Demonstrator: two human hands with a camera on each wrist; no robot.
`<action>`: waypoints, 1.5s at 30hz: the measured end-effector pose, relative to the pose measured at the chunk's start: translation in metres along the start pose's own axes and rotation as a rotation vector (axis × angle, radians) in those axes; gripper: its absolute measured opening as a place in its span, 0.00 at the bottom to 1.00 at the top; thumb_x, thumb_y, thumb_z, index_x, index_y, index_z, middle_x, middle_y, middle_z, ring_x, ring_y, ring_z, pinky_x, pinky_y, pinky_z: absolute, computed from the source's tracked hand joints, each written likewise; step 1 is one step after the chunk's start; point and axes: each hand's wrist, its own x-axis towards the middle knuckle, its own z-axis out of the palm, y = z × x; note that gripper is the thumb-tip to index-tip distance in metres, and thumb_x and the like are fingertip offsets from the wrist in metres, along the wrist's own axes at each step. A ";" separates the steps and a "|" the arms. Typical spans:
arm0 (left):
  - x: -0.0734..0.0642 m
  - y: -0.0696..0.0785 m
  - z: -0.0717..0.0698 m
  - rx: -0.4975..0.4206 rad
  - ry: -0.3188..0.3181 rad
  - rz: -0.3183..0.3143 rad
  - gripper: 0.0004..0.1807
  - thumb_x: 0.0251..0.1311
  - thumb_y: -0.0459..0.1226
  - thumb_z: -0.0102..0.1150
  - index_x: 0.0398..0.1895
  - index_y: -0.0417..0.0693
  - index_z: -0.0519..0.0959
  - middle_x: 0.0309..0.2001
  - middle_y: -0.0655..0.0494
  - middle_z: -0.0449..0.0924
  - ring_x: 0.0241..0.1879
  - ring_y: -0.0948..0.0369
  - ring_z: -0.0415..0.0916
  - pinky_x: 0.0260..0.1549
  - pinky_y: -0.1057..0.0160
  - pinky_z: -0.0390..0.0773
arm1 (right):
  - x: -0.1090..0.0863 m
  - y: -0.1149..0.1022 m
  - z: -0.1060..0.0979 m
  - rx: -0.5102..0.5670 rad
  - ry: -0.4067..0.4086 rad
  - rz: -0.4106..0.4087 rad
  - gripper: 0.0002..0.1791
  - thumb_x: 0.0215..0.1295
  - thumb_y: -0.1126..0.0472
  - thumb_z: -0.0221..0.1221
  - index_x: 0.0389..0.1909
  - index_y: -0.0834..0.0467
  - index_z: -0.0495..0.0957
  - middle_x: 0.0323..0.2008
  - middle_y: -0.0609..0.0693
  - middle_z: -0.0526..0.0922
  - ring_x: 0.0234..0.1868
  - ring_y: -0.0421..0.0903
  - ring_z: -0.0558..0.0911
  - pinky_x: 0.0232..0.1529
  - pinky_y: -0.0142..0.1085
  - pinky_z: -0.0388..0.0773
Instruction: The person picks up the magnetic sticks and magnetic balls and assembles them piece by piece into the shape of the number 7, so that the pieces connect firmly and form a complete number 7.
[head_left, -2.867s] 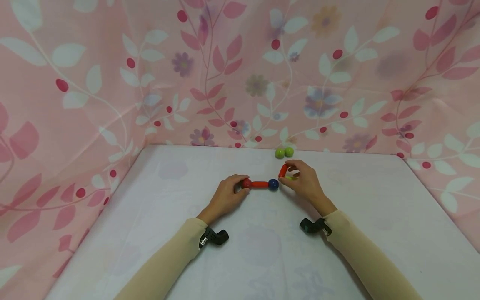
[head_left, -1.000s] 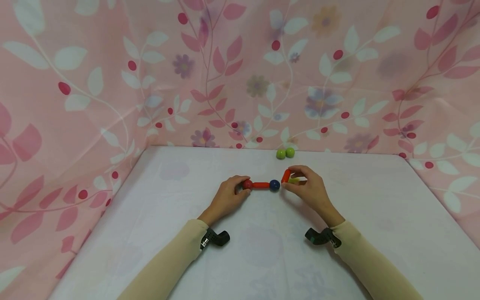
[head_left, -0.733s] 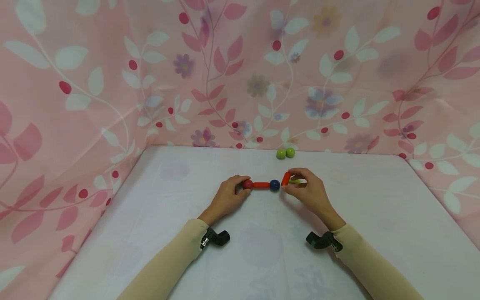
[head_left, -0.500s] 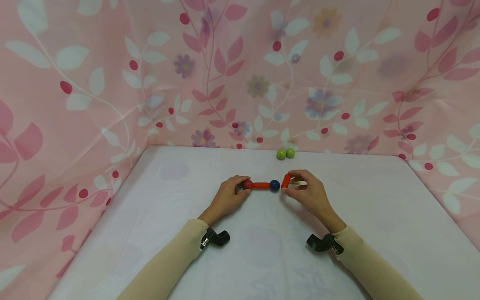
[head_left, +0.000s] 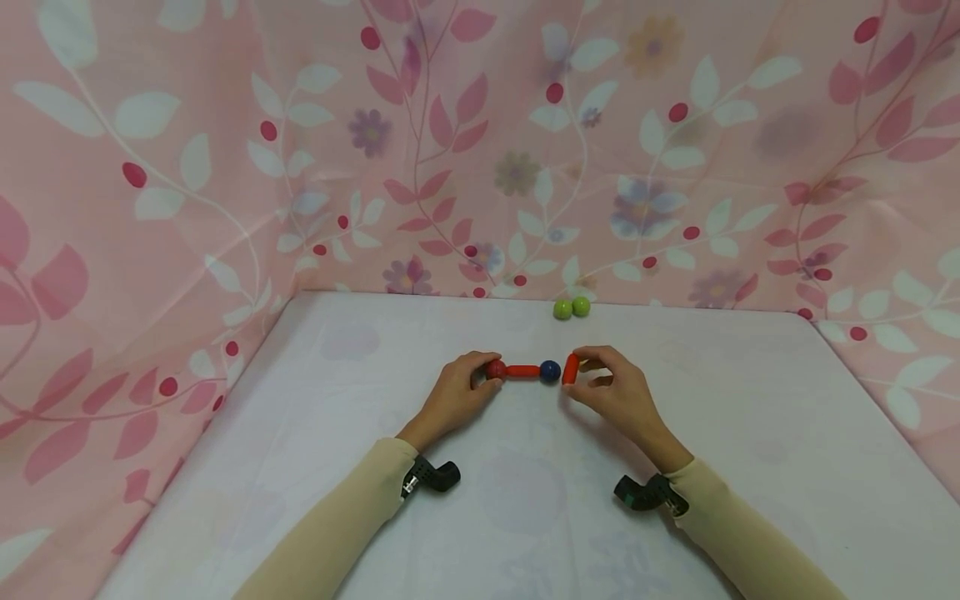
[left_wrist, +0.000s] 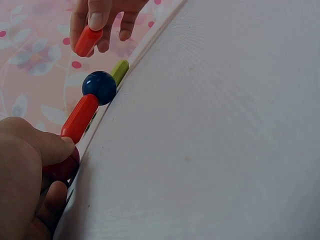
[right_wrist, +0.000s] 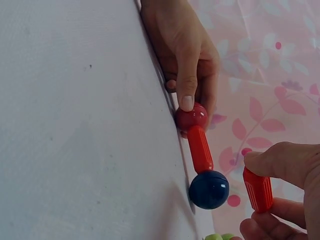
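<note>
My left hand (head_left: pixel 457 392) pinches a dark red ball (head_left: pixel 496 369) between thumb and fingers. A ridged red rod (head_left: pixel 522 371) joins that ball to a dark blue ball (head_left: pixel 550 372), forming a straight row on the table. Just right of the blue ball, my right hand (head_left: pixel 618 392) pinches a second red rod (right_wrist: pixel 258 191) by its ends, thumb and fingertips at either end. In the right wrist view a gap shows between this rod and the blue ball. A yellow-green rod (left_wrist: pixel 120 71) appears beyond the blue ball in the left wrist view; my right hand hides it in the head view.
Two green balls (head_left: pixel 572 307) sit side by side near the table's back edge. The white-covered table (head_left: pixel 480 517) ends at a pink floral curtain (head_left: pixel 480 150). Dark wrist-worn cameras (head_left: pixel 435 475) stick out at both sleeves.
My right hand has moved nearer to me and a little right with its red rod, lowering it beside the blue ball. The yellow-green rod has become covered. My left hand stays put.
</note>
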 end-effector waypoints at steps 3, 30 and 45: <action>0.000 0.001 0.000 -0.001 0.000 -0.005 0.23 0.69 0.37 0.67 0.66 0.43 0.80 0.54 0.54 0.81 0.37 0.59 0.72 0.38 0.59 0.73 | -0.001 -0.001 0.002 0.001 -0.005 -0.006 0.29 0.59 0.67 0.75 0.61 0.61 0.78 0.55 0.55 0.81 0.54 0.56 0.80 0.51 0.52 0.81; -0.001 0.001 -0.001 0.007 -0.003 0.002 0.24 0.69 0.37 0.67 0.66 0.43 0.79 0.54 0.54 0.81 0.35 0.60 0.72 0.36 0.61 0.73 | -0.009 -0.001 0.016 -0.007 -0.035 -0.058 0.29 0.56 0.66 0.78 0.59 0.59 0.80 0.55 0.54 0.82 0.50 0.53 0.81 0.48 0.51 0.82; -0.001 0.001 -0.001 0.007 0.001 0.001 0.24 0.69 0.37 0.67 0.66 0.43 0.80 0.55 0.54 0.81 0.37 0.59 0.72 0.38 0.60 0.74 | -0.012 0.000 0.025 -0.006 -0.054 -0.055 0.30 0.56 0.65 0.78 0.60 0.61 0.80 0.55 0.56 0.81 0.50 0.56 0.82 0.48 0.49 0.83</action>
